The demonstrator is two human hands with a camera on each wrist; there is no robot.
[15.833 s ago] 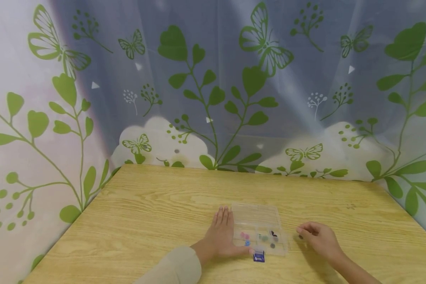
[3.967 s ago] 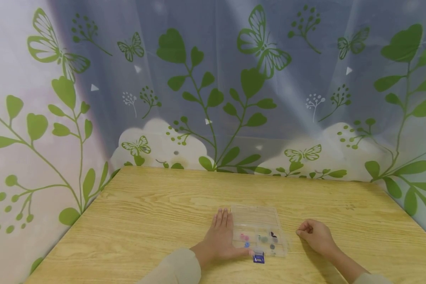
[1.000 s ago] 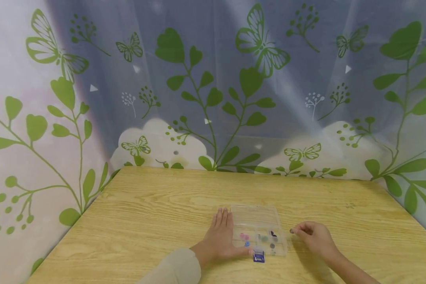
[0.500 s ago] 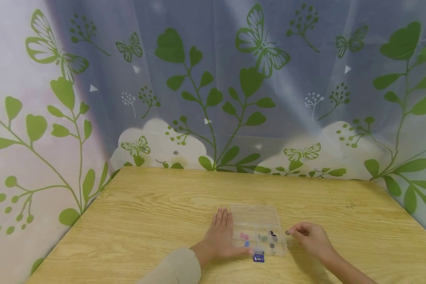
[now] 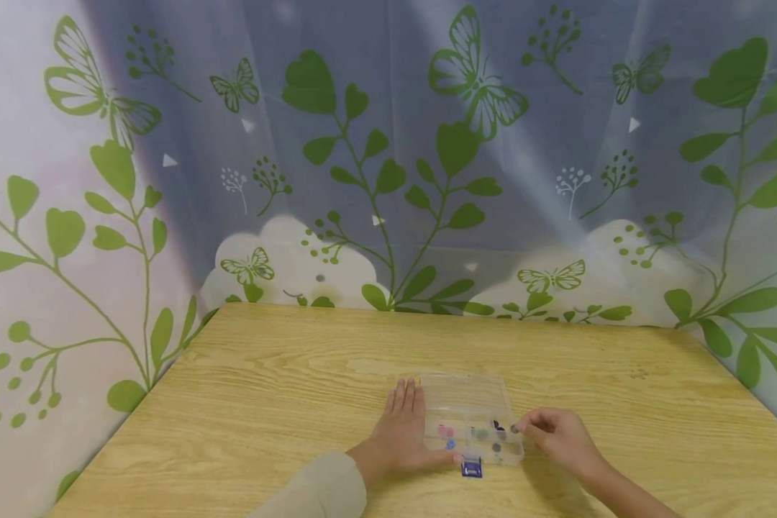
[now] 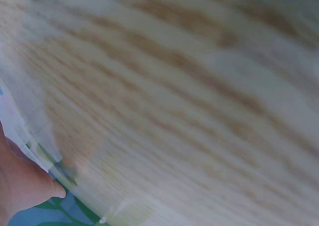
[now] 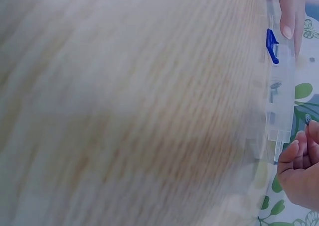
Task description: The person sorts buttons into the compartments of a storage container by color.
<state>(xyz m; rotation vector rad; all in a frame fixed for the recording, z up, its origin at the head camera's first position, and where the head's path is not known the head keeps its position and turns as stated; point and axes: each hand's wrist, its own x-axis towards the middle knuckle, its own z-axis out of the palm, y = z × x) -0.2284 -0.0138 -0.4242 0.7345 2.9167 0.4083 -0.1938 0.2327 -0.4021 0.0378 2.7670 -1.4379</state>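
A clear plastic compartment box [image 5: 464, 392] lies on the table with its lid folded back and a blue latch [image 5: 471, 467] at the front. My left hand [image 5: 398, 432] lies along its left side with fingers straight, the thumb reaching across the front edge near the latch. My right hand [image 5: 557, 439] pinches a small dark round button [image 7: 307, 119] between thumb and forefinger, over the box's right edge. Inside the compartments are pink buttons [image 5: 445, 431], a blue one [image 5: 450, 444], green ones [image 5: 482, 434], and black and grey ones [image 5: 496, 447].
A light wood-grain table [image 5: 285, 388] holds the box near its front. Behind it hangs a patterned curtain [image 5: 388, 180] with leaves and butterflies, and more of the curtain runs along the left and right sides.
Four seconds ago my right hand was at the table right of the box. It has since lifted the button and carried it left to the box's right edge. My left hand has stayed put.
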